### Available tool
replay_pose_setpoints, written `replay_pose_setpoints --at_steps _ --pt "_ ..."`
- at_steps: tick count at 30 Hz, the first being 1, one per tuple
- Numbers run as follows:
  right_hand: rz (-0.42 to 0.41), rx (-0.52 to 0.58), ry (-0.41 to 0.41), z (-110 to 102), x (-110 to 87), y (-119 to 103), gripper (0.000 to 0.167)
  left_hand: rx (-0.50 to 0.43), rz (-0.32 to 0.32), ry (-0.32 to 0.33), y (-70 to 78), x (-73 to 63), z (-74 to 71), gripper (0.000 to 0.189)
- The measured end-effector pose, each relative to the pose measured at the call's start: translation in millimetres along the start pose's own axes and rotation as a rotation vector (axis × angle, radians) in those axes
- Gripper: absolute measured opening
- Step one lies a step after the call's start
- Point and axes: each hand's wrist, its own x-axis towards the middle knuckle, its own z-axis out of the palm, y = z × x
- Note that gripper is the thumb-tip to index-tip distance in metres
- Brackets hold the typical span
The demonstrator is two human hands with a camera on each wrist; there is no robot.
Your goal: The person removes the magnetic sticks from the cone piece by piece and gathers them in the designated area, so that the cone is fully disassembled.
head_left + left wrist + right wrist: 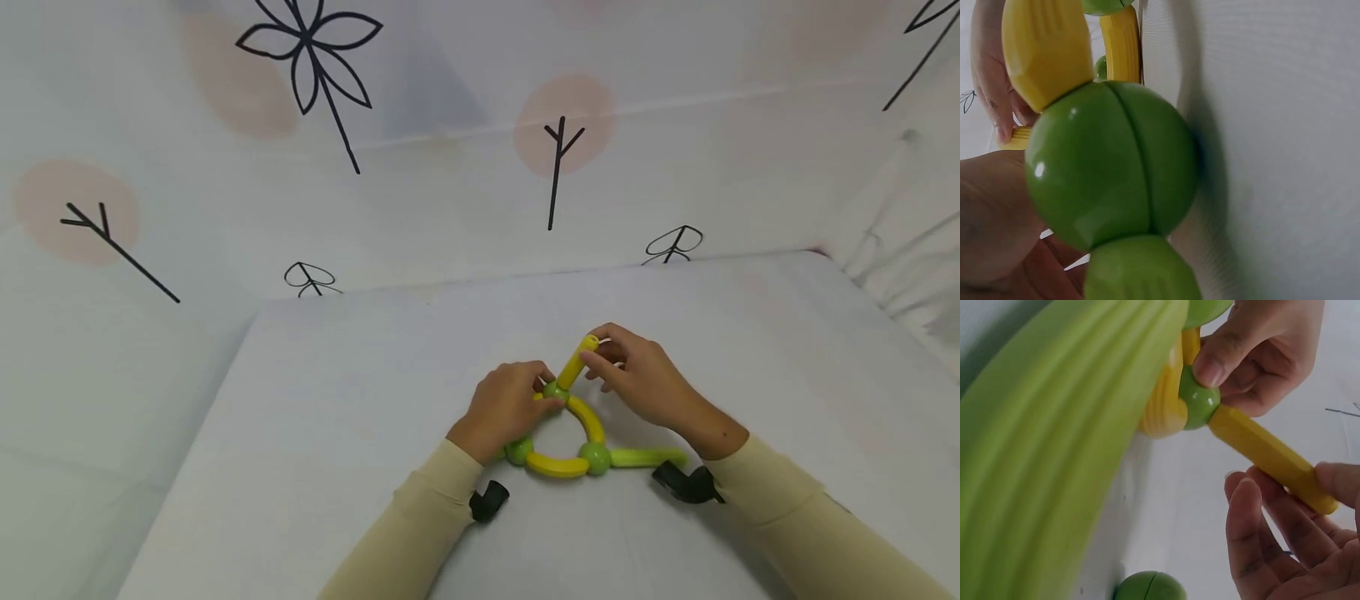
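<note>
Ring [558,467] of curved yellow pieces and green balls lies on the white-covered bench [337,400], just right of the left hand [506,408] and to the lower left of the right hand [641,379]. The left hand pinches the far green ball [557,392] of the ring, its thumb on the near side. From that ball a straight yellow rod [576,364] slants up to the right hand, which grips the free end between thumb and fingers.

Close below the left hand is the left green ball [519,451], a seam running across it; a yellow piece and a light-green piece [1141,272] join it on opposite sides. Well below the right hand's fingers sits the right green ball [596,457], from which a grooved light-green rod [645,457] runs out toward the right wrist. Another green ball [1150,587] shows near the right hand, cut by the frame edge; whether it joins anything cannot be told.

Behind both hands are beige sleeves [405,525] and black wrist mounts [489,502]. Beyond them hangs a pale backdrop [450,233] with black plant drawings and peach spots.
</note>
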Motion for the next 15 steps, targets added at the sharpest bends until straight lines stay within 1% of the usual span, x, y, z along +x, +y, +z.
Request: replay_pose_setpoints --at_steps 5,15 --pt "-0.009 0.024 -0.04 3.9 2.7 -1.7 0.028 0.008 -0.016 0.002 -0.8 -1.4 -1.5 0.029" --pt "-0.03 0.033 -0.042 2.3 -2.0 -0.9 0.027 0.009 -0.006 0.0 2.3 -0.3 -0.4 0.029"
